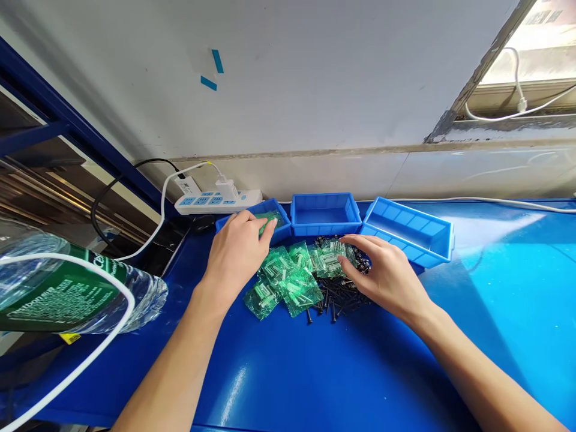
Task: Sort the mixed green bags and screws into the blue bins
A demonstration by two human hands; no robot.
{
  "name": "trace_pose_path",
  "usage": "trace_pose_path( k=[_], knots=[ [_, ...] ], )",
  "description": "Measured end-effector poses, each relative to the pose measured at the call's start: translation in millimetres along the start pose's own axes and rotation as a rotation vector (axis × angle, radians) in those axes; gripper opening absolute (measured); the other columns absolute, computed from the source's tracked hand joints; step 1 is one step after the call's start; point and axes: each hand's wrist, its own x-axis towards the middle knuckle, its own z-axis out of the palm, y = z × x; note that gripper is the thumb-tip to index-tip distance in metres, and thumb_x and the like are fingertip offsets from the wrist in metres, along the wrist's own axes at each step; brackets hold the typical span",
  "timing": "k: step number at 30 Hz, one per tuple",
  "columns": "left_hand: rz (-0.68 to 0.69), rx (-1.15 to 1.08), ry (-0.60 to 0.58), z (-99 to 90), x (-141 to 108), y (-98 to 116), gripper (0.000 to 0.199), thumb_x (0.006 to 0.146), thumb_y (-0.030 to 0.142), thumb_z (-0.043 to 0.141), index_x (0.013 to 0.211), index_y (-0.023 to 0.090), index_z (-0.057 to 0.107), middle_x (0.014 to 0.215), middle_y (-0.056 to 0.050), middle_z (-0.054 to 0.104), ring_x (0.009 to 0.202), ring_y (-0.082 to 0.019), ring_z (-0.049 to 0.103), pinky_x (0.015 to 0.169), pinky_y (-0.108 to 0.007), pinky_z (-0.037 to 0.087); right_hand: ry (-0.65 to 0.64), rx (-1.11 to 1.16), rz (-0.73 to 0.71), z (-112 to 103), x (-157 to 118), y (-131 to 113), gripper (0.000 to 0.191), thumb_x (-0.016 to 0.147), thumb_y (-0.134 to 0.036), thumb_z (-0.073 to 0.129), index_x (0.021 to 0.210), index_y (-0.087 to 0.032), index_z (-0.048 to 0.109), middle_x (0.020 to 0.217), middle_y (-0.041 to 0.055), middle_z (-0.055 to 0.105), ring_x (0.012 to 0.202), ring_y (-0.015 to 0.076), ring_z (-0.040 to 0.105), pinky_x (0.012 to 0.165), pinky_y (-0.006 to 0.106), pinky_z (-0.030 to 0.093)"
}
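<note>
my left hand (238,246) over a bin (282,231), a green packet (272,221) at its fingertips, grip unclear; then packets (299,289) and black screws (333,312); the rightmost packet (327,261) lies just left of my right hand (389,276), thumb and fingers apart.

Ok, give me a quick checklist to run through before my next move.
1. Left hand over left bin: ok.
2. Left hand's hold on the green packet there: cannot tell.
3. Right hand near the piled green packets: ok, thumb and index finger apart.
4. Packets separate from black screws: not ok, some overlap them.
5. White cable away from both hands: ok.
</note>
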Motion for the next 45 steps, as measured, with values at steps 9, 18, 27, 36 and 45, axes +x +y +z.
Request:
trace_pose_path(
  k=[9,18,27,36,45],
  knots=[
    [0.068,-0.096,0.112,2.9,-2.7,16.4,0.024,0.098,0.029,0.058,0.097,0.018,0.079,0.096,-0.011,0.078,0.095,-0.031,0.073,0.077,-0.042,0.063,0.024,0.003,0.001,3.7,-1.1,0.7,0.028,0.093,-0.026,0.060,0.113,-0.019,0.077,0.113,0.0140,0.082,0.099,0.0326,0.080,0.083,0.049,0.066],
    [0.026,-0.058,0.074,4.5,-4.4,18.4,0.024,0.098,0.031,0.060,0.093,0.018,0.079,0.092,-0.011,0.080,0.078,-0.029,0.076,0.064,-0.039,0.060,0.007,0.005,-0.037,-0.4,-0.5,1.0,0.032,0.090,-0.037,0.072,0.115,-0.017,0.076,0.110,0.0143,0.080,0.091,0.0309,0.077,0.082,0.048,0.064],
    [0.270,-0.193,0.178,5.2,-8.9,35.0,0.023,0.100,0.019,0.055,0.091,0.016,0.076,0.091,-0.009,0.079,0.086,-0.026,0.073,0.079,-0.040,0.061,0.041,0.319,0.136,2.0,2.1,2.5,0.022,0.086,-0.033,0.077,0.103,-0.021,0.076,0.083,0.0049,0.075,0.058,0.0165,0.063,0.057,0.033,0.057],
    [0.405,-0.314,0.022,15.3,-17.9,51.8,0.021,0.102,0.021,0.057,0.111,0.013,0.076,0.107,-0.010,0.078,0.100,-0.026,0.071,0.092,-0.043,0.059,0.099,0.674,0.470,-2.8,7.8,-5.3,0.036,0.076,-0.049,0.084,0.093,-0.018,0.075,0.058,-0.0006,0.067,0.052,0.0150,0.057,0.048,0.029,0.043],
    [0.495,-0.263,-0.207,19.6,-24.0,58.8,0.030,0.101,0.030,0.064,0.128,0.020,0.072,0.135,-0.011,0.071,0.127,-0.032,0.061,0.100,-0.049,0.057,0.161,0.860,0.483,-8.9,11.4,-9.0,0.035,0.076,-0.050,0.087,0.093,-0.021,0.076,0.061,-0.0022,0.063,0.055,0.0133,0.055,0.050,0.027,0.045]
  ],
)
